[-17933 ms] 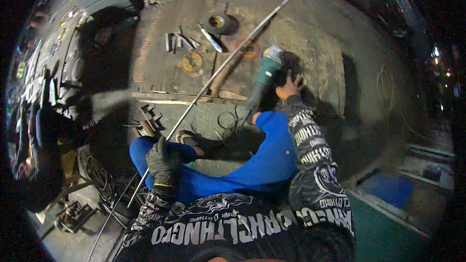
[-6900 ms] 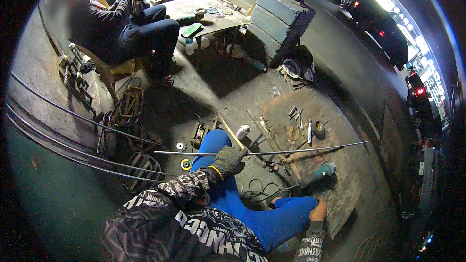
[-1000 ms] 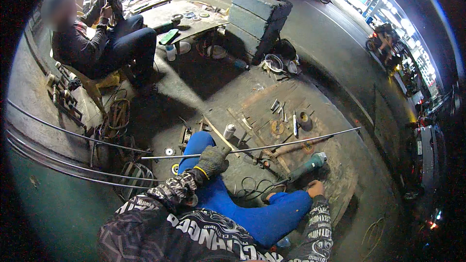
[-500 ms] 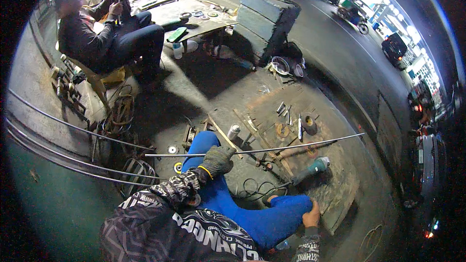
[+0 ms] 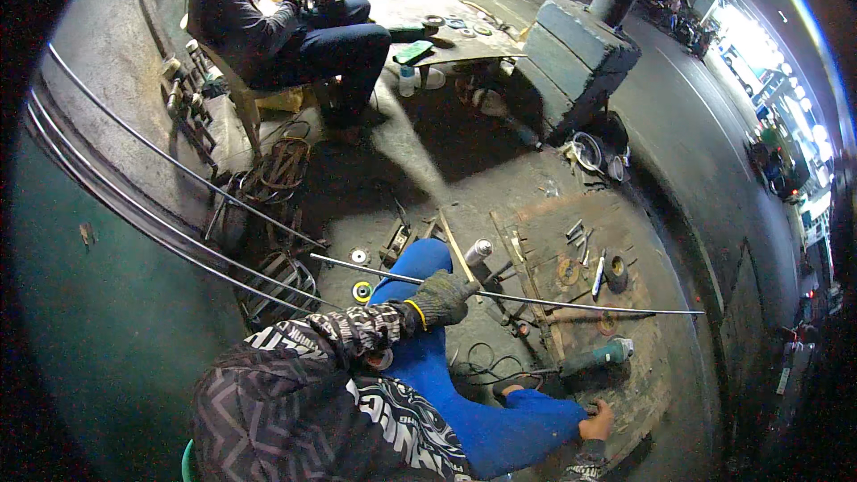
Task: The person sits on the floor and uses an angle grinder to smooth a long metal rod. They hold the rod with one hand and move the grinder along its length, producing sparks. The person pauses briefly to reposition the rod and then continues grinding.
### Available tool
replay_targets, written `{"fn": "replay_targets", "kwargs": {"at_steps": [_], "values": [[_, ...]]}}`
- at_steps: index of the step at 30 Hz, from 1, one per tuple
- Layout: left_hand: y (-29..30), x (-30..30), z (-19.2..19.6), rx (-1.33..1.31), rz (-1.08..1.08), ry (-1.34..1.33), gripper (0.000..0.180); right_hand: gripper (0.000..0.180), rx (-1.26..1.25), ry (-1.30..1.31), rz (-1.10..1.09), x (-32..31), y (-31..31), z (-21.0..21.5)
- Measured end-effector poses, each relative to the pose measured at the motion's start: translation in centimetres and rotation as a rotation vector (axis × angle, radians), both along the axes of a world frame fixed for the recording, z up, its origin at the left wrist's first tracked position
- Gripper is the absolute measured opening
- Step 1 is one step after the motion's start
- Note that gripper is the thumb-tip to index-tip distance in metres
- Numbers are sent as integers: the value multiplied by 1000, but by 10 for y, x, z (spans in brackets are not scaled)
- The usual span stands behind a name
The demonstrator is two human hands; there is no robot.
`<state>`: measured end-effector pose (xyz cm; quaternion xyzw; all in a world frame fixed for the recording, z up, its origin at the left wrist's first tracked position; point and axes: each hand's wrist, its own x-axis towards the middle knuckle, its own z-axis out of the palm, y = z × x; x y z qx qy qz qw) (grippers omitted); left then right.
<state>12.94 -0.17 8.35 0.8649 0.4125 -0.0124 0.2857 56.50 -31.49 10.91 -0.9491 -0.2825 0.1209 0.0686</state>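
A long thin metal rod (image 5: pixel 571 305) lies slantwise across my lap, its left end a little farther away than its right. My left hand (image 5: pixel 444 297), in a dark knitted glove with a yellow cuff edge, is closed around it above my blue-clad knee. The rod's right part passes over a worn wooden board (image 5: pixel 644 236). My bare right hand (image 5: pixel 597 420) rests against my other knee with its fingers bent; what they hold, if anything, does not show. Nearby on the board lies a green angle grinder (image 5: pixel 600 355) with a dark cable.
A spray can (image 5: pixel 478 253) stands beyond my knee. Small steel pieces (image 5: pixel 578 241), a white pen-like tool (image 5: pixel 598 275) and discs (image 5: pixel 568 270) lie on the board. Long rods (image 5: pixel 178 165) stretch along the left. A seated person (image 5: pixel 268 27), a low table (image 5: pixel 482 43) and a concrete block (image 5: pixel 571 62) are farther off.
The view has swung left, so the surroundings sit farther right. The rod has tilted, its right end coming nearer. My left hand keeps its hold, and my right hand stays by my knee.
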Motion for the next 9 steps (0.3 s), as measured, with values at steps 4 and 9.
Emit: {"fn": "replay_targets", "kwargs": {"at_steps": [4, 9], "values": [[-4, 4, -1, 8, -4, -4, 46, 26, 157, -229, 250, 17, -16, -20], [-2, 8, -12, 56, -26, -13, 43, 14, 432, 84, 133, -38, 42, 23]]}}
